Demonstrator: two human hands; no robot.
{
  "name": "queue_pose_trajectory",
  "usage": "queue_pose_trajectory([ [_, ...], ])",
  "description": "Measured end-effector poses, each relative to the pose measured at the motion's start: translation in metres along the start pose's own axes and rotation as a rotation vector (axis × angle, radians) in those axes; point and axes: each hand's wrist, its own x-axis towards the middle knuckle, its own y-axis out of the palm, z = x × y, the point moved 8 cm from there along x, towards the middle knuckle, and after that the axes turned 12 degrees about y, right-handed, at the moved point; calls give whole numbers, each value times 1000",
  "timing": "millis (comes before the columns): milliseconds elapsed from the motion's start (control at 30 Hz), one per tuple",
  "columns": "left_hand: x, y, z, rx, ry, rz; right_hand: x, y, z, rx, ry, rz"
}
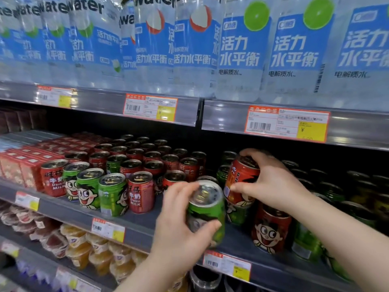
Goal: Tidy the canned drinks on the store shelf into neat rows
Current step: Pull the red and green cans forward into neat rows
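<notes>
One view only, from the head camera, looking down at the middle shelf (136,226), and both hands are on cans. The left hand (181,224) grips a green can (207,209) near the shelf's front edge: its fingers curl over the rim on the far side and the thumb presses the side nearest us. That can is tipped, with its silver top facing the camera; whether its base touches the shelf, I cannot tell. Just to the right, the right hand (271,184) holds a red can (242,178), with fingers hooked over the top and the thumb pinching the label. It leans left, directly above another green can (237,213) that stands on the shelf; whether the two touch is unclear. Beside that one a red cartoon-face can (271,230) stands upright at the front edge. Over to the left the front row (96,190) runs red, green, green, green, red, the cans close together and not in a straight line. Behind them the red cans (147,157) go back in rows, with one green can among them. On the far right, dark cans (330,190) sit deep in shadow. At the left end of the shelf are red cartons (21,165). The shelf above holds big water bottles (242,55) with blue labels, and there are price tags (150,109) on its rail. Below are fruit jelly cups (80,245).
</notes>
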Motion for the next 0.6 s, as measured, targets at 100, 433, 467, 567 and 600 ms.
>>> queue_pose_trajectory([
  [100, -7, 48, -1, -17, -37, 161, 1, -11, 1, 1, 8, -31],
  [433, 6, 106, 24, 70, -153, 349, 10, -10, 2, -108, 28, -76],
  [467, 5, 102, 23, 77, -141, 345, 10, -7, 8, -95, 3, -73],
  [567, 3, 69, 19, 53, -58, 207, 9, -1, 31, -6, -54, -78],
  [600, 3, 51, 19, 41, -15, 131, 8, 1, 40, 31, -76, -80],
])
